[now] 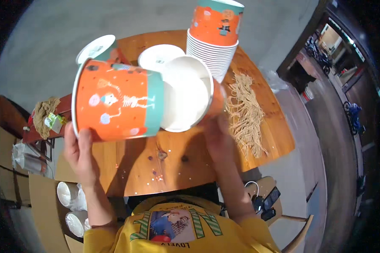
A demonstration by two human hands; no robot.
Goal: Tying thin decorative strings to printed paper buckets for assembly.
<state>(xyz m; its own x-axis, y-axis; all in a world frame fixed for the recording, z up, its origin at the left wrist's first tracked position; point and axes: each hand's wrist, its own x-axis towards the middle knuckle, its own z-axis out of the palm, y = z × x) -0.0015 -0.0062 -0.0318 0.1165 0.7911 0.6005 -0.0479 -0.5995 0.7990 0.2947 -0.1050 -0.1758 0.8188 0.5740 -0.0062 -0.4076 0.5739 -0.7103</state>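
The orange paper cup (114,101) with a teal rim lies sideways in my left hand (80,154), fingers wrapped underneath. My right hand (217,135) grips another cup (185,92), its white inside showing.

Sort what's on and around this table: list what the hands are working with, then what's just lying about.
In hand:
- left hand holding an orange cup on its side
- right hand holding a second cup, its white inside showing
- tall cup stack
- two more cups behind

Lying about:
- straw-like fibres on the table
- white cups in a box, lower left
- fibre bundle at left
- chair
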